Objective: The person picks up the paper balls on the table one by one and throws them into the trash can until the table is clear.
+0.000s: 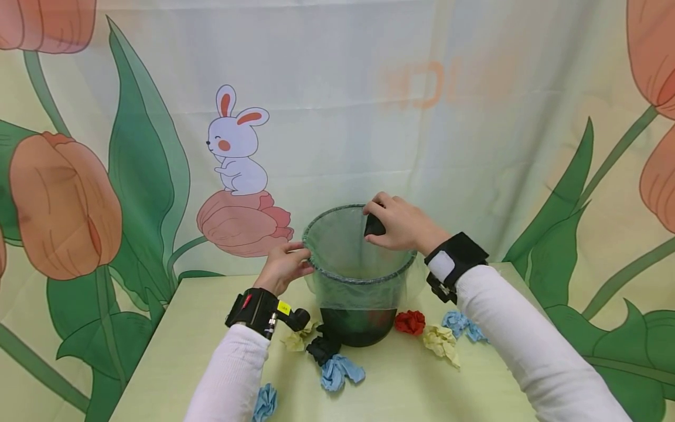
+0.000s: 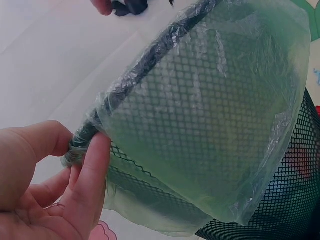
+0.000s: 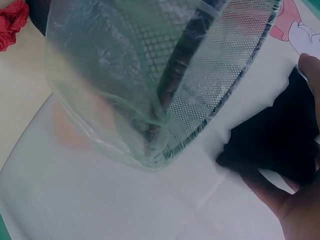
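Observation:
A dark mesh wastebasket stands upright on the table, with a thin green bin liner folded down over its rim. My left hand is at the left side of the basket. In the left wrist view its thumb and fingers pinch the lined rim. My right hand grips a crumpled black paper ball above the right part of the basket's mouth. From the right wrist the black paper appears between thumb and fingers, apart from the rim.
Around the basket's foot lie a red paper ball, yellow ones, blue ones and another black one. A further blue ball is near the left forearm. A printed curtain hangs behind the table.

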Motion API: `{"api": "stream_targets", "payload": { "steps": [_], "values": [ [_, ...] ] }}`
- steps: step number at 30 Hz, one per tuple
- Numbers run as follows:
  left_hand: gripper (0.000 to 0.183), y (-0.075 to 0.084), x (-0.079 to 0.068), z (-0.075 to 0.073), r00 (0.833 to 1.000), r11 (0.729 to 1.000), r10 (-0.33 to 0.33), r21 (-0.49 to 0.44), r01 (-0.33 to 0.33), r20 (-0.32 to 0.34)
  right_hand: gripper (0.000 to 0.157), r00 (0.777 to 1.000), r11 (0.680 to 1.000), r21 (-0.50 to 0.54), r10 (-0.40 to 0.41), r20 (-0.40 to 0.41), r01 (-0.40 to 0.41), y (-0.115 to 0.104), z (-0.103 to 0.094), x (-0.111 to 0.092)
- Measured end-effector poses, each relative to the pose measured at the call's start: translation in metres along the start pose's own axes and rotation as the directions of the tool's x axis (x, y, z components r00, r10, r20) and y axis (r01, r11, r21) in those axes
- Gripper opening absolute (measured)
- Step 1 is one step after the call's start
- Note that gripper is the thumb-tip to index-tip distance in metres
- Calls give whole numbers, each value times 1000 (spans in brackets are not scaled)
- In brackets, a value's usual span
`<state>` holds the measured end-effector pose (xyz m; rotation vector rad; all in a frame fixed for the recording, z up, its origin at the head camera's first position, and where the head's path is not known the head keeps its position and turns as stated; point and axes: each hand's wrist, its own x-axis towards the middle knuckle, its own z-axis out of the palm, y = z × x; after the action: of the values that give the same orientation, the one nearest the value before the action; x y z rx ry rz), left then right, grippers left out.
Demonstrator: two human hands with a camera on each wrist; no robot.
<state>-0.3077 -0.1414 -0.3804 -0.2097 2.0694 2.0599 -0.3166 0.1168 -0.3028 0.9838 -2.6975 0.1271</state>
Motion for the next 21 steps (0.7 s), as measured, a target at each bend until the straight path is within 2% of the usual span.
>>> {"api": "stream_targets", "payload": {
  "steps": [9, 21],
  "values": [
    [55, -1, 1, -1, 1000, 1000, 4, 6, -4, 1, 56, 1000, 999, -30, 13, 2, -13, 0, 2, -1],
    [56, -1, 1, -1, 1000, 1000, 4, 10, -4, 5, 58, 999, 997, -66, 30, 26, -29, 5, 0, -5]
  ]
}}
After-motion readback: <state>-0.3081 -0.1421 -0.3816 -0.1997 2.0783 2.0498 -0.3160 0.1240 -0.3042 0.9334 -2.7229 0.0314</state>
